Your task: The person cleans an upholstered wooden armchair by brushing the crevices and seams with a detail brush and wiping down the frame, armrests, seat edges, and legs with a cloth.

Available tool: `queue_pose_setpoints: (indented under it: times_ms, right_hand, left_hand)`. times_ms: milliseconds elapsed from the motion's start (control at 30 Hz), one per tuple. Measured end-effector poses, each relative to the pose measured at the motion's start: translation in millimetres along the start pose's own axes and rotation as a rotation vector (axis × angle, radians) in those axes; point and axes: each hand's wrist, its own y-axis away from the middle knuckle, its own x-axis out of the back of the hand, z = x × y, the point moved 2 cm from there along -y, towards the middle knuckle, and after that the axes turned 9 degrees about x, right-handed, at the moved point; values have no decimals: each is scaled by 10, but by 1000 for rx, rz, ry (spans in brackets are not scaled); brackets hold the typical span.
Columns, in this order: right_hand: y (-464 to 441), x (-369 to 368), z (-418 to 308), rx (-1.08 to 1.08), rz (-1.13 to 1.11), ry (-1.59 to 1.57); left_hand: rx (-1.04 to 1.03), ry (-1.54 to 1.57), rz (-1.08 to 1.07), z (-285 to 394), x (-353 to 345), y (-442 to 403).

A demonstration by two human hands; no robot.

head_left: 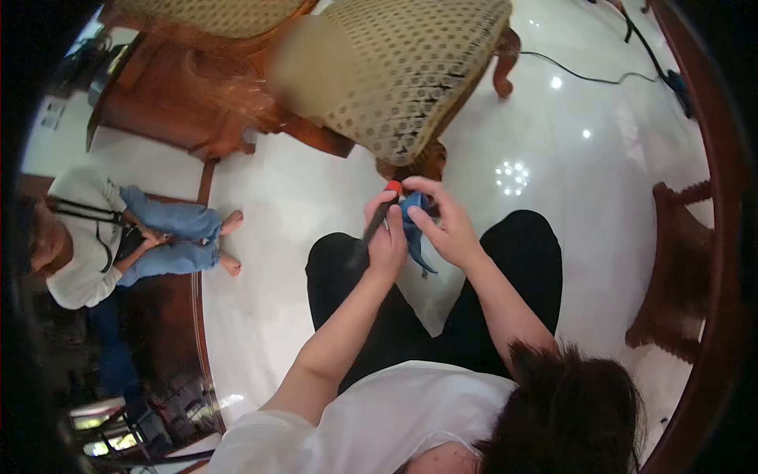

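Observation:
In front of my knees, my left hand (pixel 387 241) is closed around a slim dark stick-like thing with a red end (pixel 392 186); its exact kind does not show. Close beside it, my right hand (pixel 448 225) grips a blue object (pixel 414 233) between thumb and fingers. The blue object has a wider, rounded top and a thin, curved, tail-like lower end hanging between the hands. Fingers hide part of it, and I cannot tell its kind. The two hands are nearly touching.
A carved wooden chair (pixel 426 71) with a patterned seat stands just ahead. Another person (pixel 95 237) sits at the left. Carved wooden furniture (pixel 671 268) is at the right. A black cable (pixel 588 77) lies on the shiny white floor (pixel 260 182).

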Motion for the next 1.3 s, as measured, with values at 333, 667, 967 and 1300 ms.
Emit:
queue_pose_setpoints:
  times_ms: [333,667,967,1300]
  right_hand:
    - [115,-381,52,-434,-541,-394]
    - [-176,-21,618,-323,-212,-910]
    - [-1066,624,986,-138,619,-458]
    - [-1217,-118,1311,-72,735,574]
  left_hand:
    - [256,428,334,167,83,-89]
    - [66,547,240,408,892,-512]
    - [234,81,219,-196,1617,-275]
    - [183,-263,346,-662,1588,-133]
